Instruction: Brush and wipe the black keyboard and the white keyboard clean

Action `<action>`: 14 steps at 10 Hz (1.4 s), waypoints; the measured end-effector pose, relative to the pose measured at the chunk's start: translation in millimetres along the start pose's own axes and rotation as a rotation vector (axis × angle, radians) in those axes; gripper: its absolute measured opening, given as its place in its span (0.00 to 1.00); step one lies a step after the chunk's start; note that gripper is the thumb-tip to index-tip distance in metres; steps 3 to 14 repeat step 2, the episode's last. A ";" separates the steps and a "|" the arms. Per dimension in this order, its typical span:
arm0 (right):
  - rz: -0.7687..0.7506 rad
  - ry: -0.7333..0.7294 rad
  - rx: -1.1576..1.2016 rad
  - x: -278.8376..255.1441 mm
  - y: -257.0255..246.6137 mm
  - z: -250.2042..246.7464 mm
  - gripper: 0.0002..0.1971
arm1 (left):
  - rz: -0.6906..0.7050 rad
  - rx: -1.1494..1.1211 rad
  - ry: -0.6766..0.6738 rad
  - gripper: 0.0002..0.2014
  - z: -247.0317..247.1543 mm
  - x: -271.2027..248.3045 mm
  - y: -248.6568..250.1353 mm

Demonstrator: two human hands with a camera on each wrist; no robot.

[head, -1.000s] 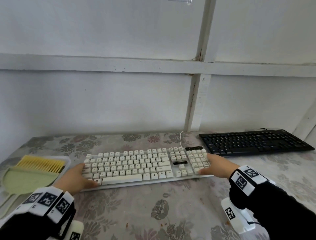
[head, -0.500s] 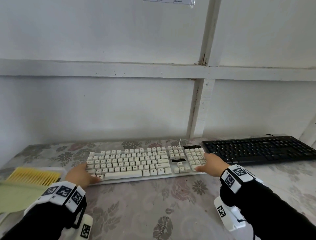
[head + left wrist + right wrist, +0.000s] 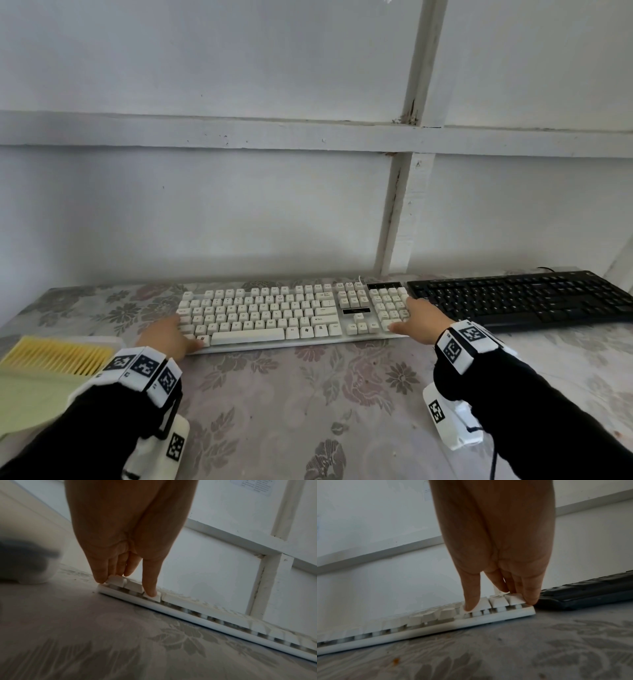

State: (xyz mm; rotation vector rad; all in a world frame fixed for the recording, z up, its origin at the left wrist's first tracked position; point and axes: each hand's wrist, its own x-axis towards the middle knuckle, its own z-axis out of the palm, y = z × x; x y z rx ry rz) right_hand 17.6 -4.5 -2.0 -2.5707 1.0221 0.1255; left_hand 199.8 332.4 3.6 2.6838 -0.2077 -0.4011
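The white keyboard (image 3: 274,311) lies on the floral tablecloth, its right end close beside the black keyboard (image 3: 520,298). My left hand (image 3: 171,335) rests on its left front corner, fingers straight. In the left wrist view the left hand (image 3: 125,585) has its thumb on a bottom-row key of the white keyboard (image 3: 188,616). My right hand (image 3: 418,318) presses the number-pad end. In the right wrist view the right hand (image 3: 500,601) has straight fingers on the corner keys of the white keyboard (image 3: 436,623), with the black keyboard (image 3: 590,595) just beyond.
A yellow-bristled brush (image 3: 58,354) lies with a pale green dustpan (image 3: 34,394) at the table's left front. A white wall with battens stands right behind both keyboards. An orange crumb (image 3: 396,660) sits on the cloth (image 3: 325,394) in front of the white keyboard.
Both hands have slid the white keyboard away from me toward the wall, until it lines up beside the black keyboard. The head view has tilted upward.
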 end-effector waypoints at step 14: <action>-0.037 0.025 -0.023 -4.3 5.0 2.8 0.29 | 0.029 0.040 0.043 0.31 2.4 -6.9 3.6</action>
